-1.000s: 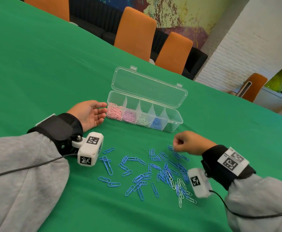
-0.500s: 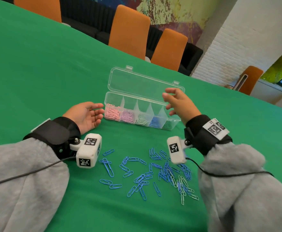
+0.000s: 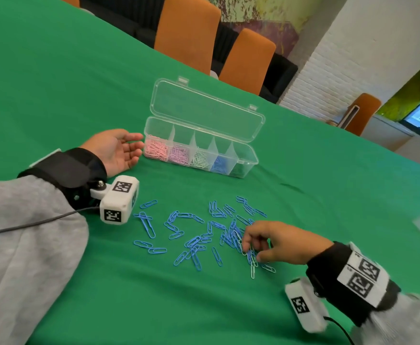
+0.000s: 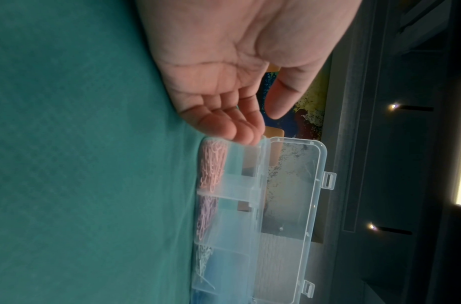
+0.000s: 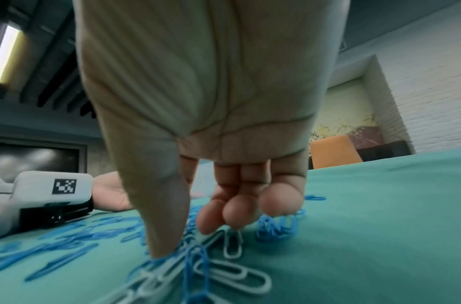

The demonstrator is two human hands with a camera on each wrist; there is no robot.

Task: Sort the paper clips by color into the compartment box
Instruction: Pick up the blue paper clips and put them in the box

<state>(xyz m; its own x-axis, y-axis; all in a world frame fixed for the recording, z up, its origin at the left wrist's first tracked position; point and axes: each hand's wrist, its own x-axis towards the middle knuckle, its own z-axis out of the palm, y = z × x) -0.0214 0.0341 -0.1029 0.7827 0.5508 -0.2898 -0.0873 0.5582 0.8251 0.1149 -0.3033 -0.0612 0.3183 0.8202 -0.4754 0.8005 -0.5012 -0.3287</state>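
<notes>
Five compartments divide the clear compartment box [image 3: 248,159], which sits on the green table [image 3: 54,83] with its lid [image 3: 204,113] swung open and tilted back on the side away from the person. Counting from the end by the left hand [image 3: 115,151], the cells hold pink clips [image 3: 155,150], lilac clips [image 3: 179,156], pale greenish-white clips [image 3: 199,160], blue clips [image 3: 219,165], and a dark batch whose colour I cannot tell. That left hand lies palm up on the cloth just beside the pink end of the box, fingers relaxed and nearly straight, with nothing in it; the left wrist view shows the fingertips [image 4: 240,131] right at the end wall of the box [image 4: 252,205], though actual contact cannot be confirmed.

Nearer the person than the box, well apart from it, lies a loose scatter of blue paper clips [image 3: 194,230], with a few white ones [image 3: 253,270] mixed in at the end far from the left hand. The right hand [image 3: 278,245] reaches down into that denser end, fingers bent downward and thumb [image 5: 167,226] planted among the clips. Its fingertips [image 5: 234,216] touch or hover just over the pile; whether a clip is already pinched cannot be told.
</notes>
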